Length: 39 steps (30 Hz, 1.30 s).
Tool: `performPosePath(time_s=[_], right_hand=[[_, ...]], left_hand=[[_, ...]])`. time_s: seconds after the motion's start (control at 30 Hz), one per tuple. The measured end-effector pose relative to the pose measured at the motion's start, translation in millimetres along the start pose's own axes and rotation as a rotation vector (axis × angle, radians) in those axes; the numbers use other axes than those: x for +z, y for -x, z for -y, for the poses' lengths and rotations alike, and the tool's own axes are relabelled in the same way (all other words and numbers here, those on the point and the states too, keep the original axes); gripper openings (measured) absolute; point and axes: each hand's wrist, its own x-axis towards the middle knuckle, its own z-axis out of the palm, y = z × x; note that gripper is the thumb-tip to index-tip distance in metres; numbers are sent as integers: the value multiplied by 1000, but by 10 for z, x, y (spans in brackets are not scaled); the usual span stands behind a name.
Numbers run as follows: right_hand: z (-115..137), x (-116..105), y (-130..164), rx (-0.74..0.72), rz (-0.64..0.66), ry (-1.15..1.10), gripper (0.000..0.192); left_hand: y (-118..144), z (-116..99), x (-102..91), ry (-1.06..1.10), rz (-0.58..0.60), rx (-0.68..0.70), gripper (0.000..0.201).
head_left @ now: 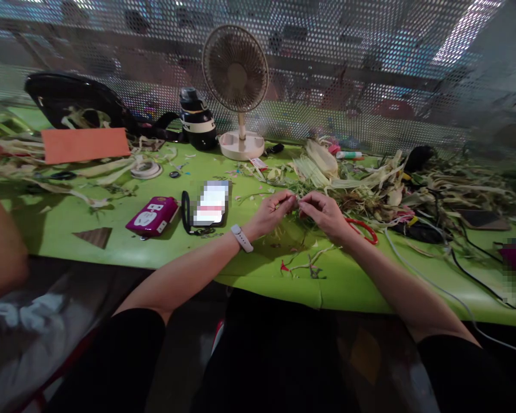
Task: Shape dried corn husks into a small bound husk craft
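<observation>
A: What place is this?
B: It is a green table (352, 287) before a perforated metal panel (361, 86).

A: And what do the hands do there?
B: The left hand (276, 207) and the right hand (324, 211) are near each other above the table. On both, the fingers are bent and the tips are drawn together, as for a small pinch. Whether they grasp something, I cannot tell; the place between them is too small to see.

A: Where are the plant pieces?
B: A heap of dry plant material (361, 183) lies just beyond the hands and to the right, with a pale husk (322, 160) on its near left part. A red loop (365, 229) lies beside the right forearm.

A: And on the left side?
B: The left wrist wears a watch (241, 238) with a pale band. Near it lies a phone (212, 203) with its screen lit, then a purple socket box (152, 218).

A: What stands farther?
B: At the back a fan (236, 71) stands upright, with a dark bottle (198, 123) just beside it. Farther left is an orange card (86, 144), and at the edge, another person's arm (0, 241).
</observation>
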Motion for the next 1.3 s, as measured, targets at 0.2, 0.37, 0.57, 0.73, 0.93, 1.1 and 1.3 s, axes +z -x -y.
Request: performPosePath(time_s=[0.2,0.37,0.57,0.73,0.93,1.1,1.3], right_hand=[[3,-32,-7,27,-48,-62,18],[46,-37,-16,87,21,-149,17],[34,-37,-6,122,62,-212,23],[23,-52,-14,56,69,-165,24],[22,-55,-21,10,91,-77,27],[11,-58,-18,28,108,-115,35],[-30,-59,-36,137,110,-319,40]], left_hand=[[-19,7,-29,44,-13,-79,39],[-11,24,-21,60,126,-61,41],[0,-9,-43,65,141,-88,40],[10,5,-27,145,175,-131,41],[0,32,-20,197,173,-141,40],[5,3,-19,271,199,-150,40],[8,-12,-22,354,201,-192,35]])
